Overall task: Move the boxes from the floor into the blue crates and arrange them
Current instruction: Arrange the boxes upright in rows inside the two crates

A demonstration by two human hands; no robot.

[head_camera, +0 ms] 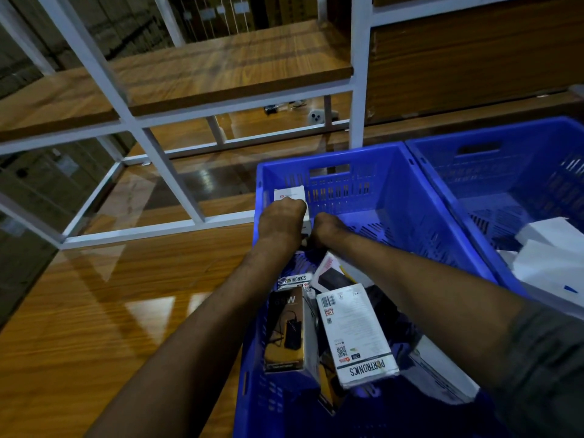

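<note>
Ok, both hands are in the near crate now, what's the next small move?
Probably set the small white box upright against the far-left corner of the near blue plastic crate. The left hand grips it there, and the right hand is beside it; that end has bare floor.

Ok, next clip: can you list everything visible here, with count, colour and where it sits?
crates: two, blue, side by side on the floor, the near one at centre, the other to its right
white box: one, upright in the near crate's far left corner, under the left hand
Portronics box: one, white, lying in the near crate, barcode side up
charger box: one, black and gold, lying left of it
other boxes: several, dark or white, partly hidden beneath; count unclear
white packages: a few, in the right crate
rack: white frame, wooden shelves, behind the crates
floor: glossy wood
left hand: on the white box
right hand: beside it, grip unclear
</note>
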